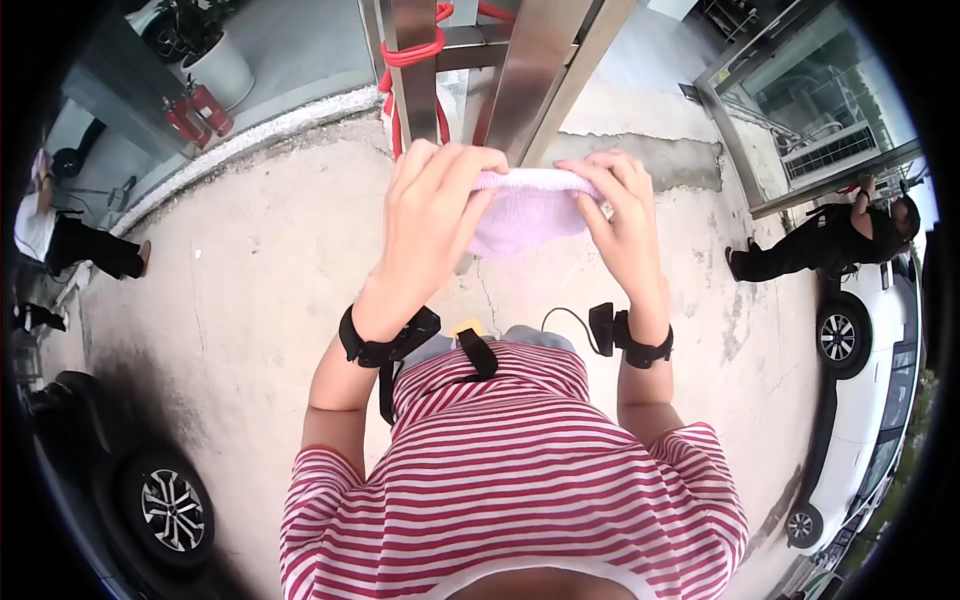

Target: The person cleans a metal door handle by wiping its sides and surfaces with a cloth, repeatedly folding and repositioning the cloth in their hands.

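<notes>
Between my two hands is a small lilac cloth (530, 222), knit or ribbed in look, with a paler folded upper edge. My left hand (437, 205) pinches its left end between thumb and fingers. At the other end, my right hand (620, 205) grips the same edge with thumb and fingertips. The cloth's lower part hangs loose below the edge. Whether it is a towel, a sock or something else I cannot tell. Both wrists wear black straps with small devices.
Just ahead stands a metal door frame (540, 75) with red rope (412, 52) wrapped on it. Fire extinguishers (208, 108) and a potted plant (222, 72) are at left. People stand on both sides. A dark car (120, 480) and a white car (865, 400) flank the concrete ground (270, 290).
</notes>
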The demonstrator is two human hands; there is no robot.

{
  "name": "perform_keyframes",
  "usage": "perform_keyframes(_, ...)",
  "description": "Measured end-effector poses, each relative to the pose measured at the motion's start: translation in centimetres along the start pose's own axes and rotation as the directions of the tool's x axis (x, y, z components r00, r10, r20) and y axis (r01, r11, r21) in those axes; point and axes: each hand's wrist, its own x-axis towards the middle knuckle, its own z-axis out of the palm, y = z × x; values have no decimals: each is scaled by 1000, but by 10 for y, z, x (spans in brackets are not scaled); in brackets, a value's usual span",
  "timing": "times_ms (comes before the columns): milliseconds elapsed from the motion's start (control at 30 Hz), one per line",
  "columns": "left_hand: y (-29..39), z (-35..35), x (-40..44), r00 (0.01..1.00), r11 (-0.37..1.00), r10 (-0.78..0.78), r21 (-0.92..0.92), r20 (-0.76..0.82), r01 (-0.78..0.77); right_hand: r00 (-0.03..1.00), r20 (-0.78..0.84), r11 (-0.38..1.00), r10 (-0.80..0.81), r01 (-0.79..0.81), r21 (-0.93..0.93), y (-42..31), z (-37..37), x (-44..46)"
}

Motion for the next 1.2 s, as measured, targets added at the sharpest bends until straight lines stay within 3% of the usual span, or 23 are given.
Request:
perform_keyframes(33,-8,4,18,996,994,69,85,-60,-64,989,-139,999,45,-44,9,-1,8,13)
perform_keyframes(100,-29,21,46,965,990,139,48,-224,-132,902,-413,992,128,-119,47,-7,31,39)
perform_keyframes(200,-33,32,53,923,987,126,-47,-364,-153,687,-725,992,43,-117,-51,3,71,68)
perform_keyframes(300,-44,48,46,865,983,160,-1,-476,-183,538,-841,999,52,-39,37,8,93,82)
perform_keyframes(433,-48,72,43,741,977,206,89,-639,-195,634,-763,989,-126,23,-145,33,101,71)
perform_keyframes(500,-48,82,41,698,971,238,159,-675,-178,661,-747,995,-67,99,-1,41,104,72)
perform_keyframes(533,-45,82,39,710,970,239,199,-662,-141,671,-740,988,-39,137,73,42,105,74)
perform_keyframes(667,-38,86,34,727,947,203,321,-657,26,565,-817,966,-113,255,44,48,98,82)
perform_keyframes(767,-24,92,30,772,956,75,266,-631,125,656,-741,989,-144,128,-78,53,92,72)
perform_keyframes(800,-18,95,29,792,962,28,232,-610,145,685,-728,983,-30,152,103,51,94,72)
perform_keyframes(900,-8,103,16,871,963,-41,212,-489,165,749,-652,916,119,171,363,38,102,72)
perform_keyframes(1067,-39,130,2,891,943,40,312,-453,116,776,-630,893,31,262,367,39,124,61)
perform_keyframes(1200,-58,125,18,876,950,170,311,-451,-24,790,-581,736,194,274,619,25,116,85)
